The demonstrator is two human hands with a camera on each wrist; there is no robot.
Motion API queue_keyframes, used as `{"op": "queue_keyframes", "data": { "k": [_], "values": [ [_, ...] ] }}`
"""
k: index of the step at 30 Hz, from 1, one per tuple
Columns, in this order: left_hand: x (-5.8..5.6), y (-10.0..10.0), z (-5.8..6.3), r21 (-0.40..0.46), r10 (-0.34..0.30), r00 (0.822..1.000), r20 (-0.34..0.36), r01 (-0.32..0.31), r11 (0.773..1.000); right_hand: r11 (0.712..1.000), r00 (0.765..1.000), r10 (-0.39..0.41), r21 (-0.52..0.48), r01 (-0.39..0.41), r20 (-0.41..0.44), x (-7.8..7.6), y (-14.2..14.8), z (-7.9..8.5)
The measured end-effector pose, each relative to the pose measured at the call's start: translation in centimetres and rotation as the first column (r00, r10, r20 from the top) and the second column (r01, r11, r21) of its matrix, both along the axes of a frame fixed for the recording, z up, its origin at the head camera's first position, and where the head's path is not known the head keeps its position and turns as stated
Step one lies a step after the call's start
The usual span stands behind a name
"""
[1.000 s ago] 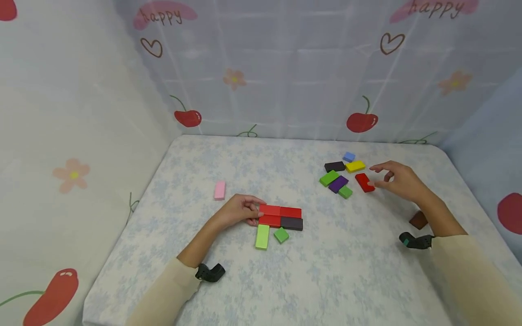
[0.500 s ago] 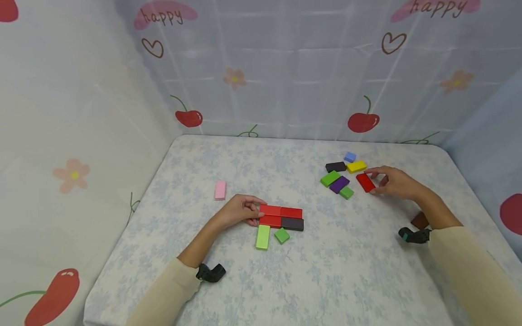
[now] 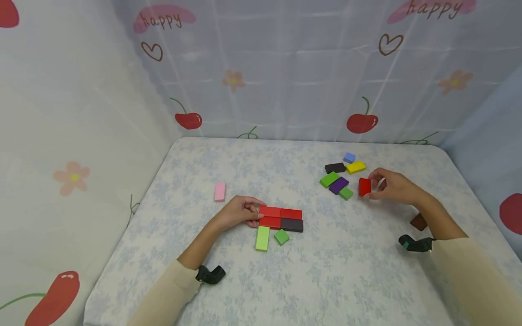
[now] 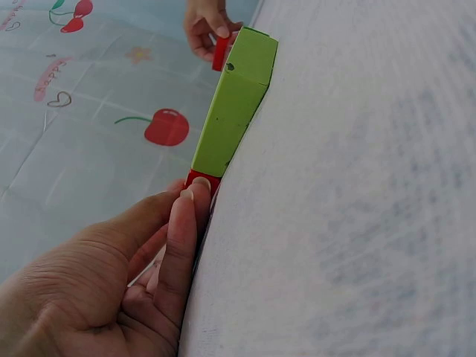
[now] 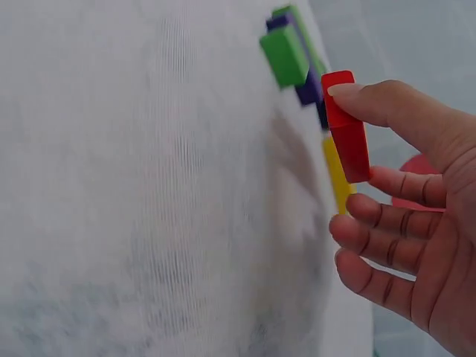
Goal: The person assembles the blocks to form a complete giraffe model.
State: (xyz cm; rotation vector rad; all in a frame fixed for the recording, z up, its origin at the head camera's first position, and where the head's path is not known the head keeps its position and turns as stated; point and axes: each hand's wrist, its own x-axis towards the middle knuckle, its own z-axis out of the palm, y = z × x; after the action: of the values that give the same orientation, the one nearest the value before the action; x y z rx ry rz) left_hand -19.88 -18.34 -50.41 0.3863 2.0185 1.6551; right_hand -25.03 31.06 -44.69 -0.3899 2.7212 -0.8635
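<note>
My right hand (image 3: 394, 186) pinches a red block (image 3: 364, 187) between thumb and index finger. In the right wrist view this red block (image 5: 349, 137) is held by its two ends, a shadow falling on the cloth beyond it. My left hand (image 3: 240, 210) holds the left end of a flat group of blocks, its thumb and fingertips at a red block (image 3: 270, 211). Another red block (image 3: 291, 214), a third red one (image 3: 270, 222) and a black block (image 3: 292, 225) lie snug against it. A light green block (image 3: 263, 238) stands off the group's lower left.
A small green block (image 3: 281, 237) lies askew below the group. A pink block (image 3: 219, 192) lies left. Yellow (image 3: 356, 167), purple (image 3: 339, 185), green (image 3: 329, 179), black (image 3: 335, 168) and blue (image 3: 349, 157) blocks cluster at back right. A brown block (image 3: 418, 222) is partly behind the right forearm.
My right hand has closed its thumb and index finger on the red block, turned it more upright and drawn it slightly toward me. My left hand stays in place.
</note>
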Motion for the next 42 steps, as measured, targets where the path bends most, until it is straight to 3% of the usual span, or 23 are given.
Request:
{"op": "queue_keyframes", "data": {
  "k": [13,18,24,35,39,42],
  "values": [
    [-0.1,-0.1,-0.2,0.006,-0.014,1.0,-0.013,0.015,1.0,0.991,0.985,0.117,-0.047,-0.123,-0.123,6.6,-5.7,1.6],
    [-0.2,-0.1,-0.3,0.01,-0.008,1.0,-0.012,0.008,1.0,0.988,0.98,0.138,-0.054,-0.147,-0.14,9.2,-8.2,0.9],
    [-0.2,-0.1,-0.3,0.008,-0.006,1.0,-0.014,0.006,1.0,0.987,0.978,0.161,0.032,-0.159,-0.131,11.8,-10.9,-0.6],
    [-0.1,0.1,0.3,0.002,-0.009,1.0,-0.005,0.009,1.0,0.983,0.972,0.16,0.117,-0.141,-0.172,13.8,-13.2,-1.7],
    [-0.1,0.1,0.2,0.006,-0.01,1.0,-0.001,0.01,1.0,0.983,0.967,0.172,0.098,-0.156,-0.186,14.0,-13.5,-2.1],
    [-0.1,0.1,0.1,0.005,-0.012,1.0,-0.002,0.012,1.0,0.976,0.959,0.218,0.052,-0.212,-0.18,14.1,-13.4,-2.3]
  ]
}}
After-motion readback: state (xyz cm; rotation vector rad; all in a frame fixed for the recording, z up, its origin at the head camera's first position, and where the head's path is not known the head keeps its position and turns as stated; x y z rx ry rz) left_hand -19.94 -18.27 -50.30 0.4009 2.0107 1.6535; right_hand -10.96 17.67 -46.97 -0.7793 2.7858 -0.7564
